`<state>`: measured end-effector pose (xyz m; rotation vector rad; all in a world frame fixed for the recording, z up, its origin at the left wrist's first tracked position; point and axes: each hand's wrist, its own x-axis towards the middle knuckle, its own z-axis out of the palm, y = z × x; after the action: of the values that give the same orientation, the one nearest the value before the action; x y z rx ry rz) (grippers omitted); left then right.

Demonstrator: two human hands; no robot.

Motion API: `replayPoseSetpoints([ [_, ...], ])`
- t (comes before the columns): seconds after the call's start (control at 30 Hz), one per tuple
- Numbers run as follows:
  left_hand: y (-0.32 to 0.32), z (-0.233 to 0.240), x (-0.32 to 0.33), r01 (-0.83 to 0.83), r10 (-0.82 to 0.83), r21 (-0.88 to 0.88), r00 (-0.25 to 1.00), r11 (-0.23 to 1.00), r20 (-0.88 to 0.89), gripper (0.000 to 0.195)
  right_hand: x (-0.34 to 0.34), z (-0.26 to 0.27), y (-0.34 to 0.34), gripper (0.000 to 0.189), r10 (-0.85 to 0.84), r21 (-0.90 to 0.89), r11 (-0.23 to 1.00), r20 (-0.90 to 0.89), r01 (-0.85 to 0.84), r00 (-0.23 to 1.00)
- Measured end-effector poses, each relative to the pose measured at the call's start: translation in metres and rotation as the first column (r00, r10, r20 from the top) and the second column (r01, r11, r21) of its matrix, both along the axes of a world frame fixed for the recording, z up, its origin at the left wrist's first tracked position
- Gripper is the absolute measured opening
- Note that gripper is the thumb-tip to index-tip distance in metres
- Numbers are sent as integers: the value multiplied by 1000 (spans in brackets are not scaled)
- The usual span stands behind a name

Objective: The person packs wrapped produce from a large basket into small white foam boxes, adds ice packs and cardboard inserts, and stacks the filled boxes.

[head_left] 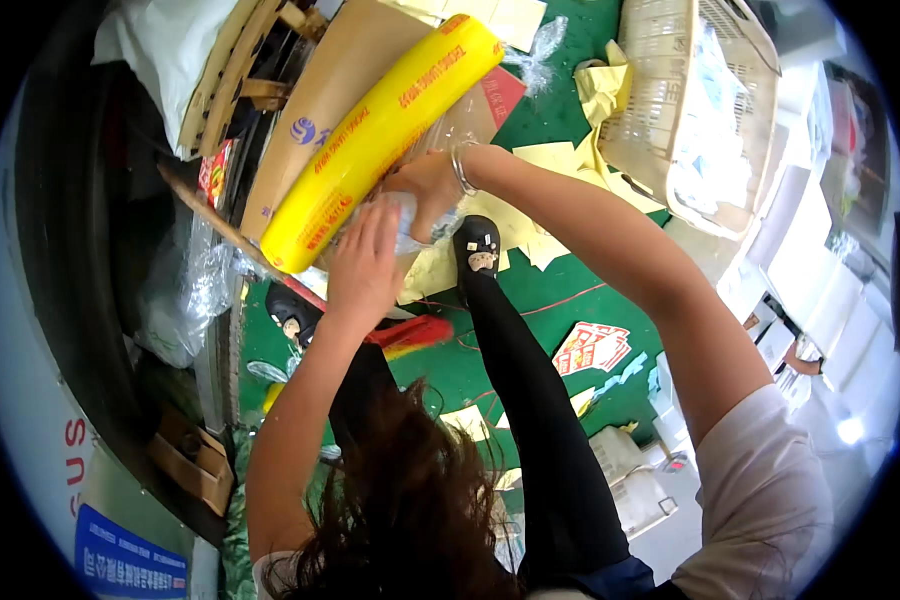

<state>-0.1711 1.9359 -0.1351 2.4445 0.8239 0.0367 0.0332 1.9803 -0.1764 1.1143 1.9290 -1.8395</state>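
A long yellow roll of plastic wrap, printed in red, lies slantwise on a cardboard box. My right hand, with a bangle at the wrist, grips crumpled clear plastic beside the roll's lower half. Some of its fingers are hidden against the roll. My left hand is blurred, its fingers stretched out over the same plastic near the lower end of the roll. Whether those fingers pinch the plastic is unclear.
Yellow paper sheets and printed cards litter the green floor. A plastic basket holding white items stands at right. A wooden stick slants below the box, near a red-and-yellow item. Another person's hand shows far right.
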Motion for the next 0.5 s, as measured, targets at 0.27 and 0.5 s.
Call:
replayPoseSetpoints([
  [0.27, 30, 5, -7, -134, 143, -124, 988, 983, 66, 62, 41, 28, -91, 68, -949, -50, 222, -242, 974, 204],
  [0.5, 53, 46, -9, -279, 283, -146, 959, 949, 8, 60, -62, 61, -132, 98, -978, 571, 175, 3, 802, 211],
])
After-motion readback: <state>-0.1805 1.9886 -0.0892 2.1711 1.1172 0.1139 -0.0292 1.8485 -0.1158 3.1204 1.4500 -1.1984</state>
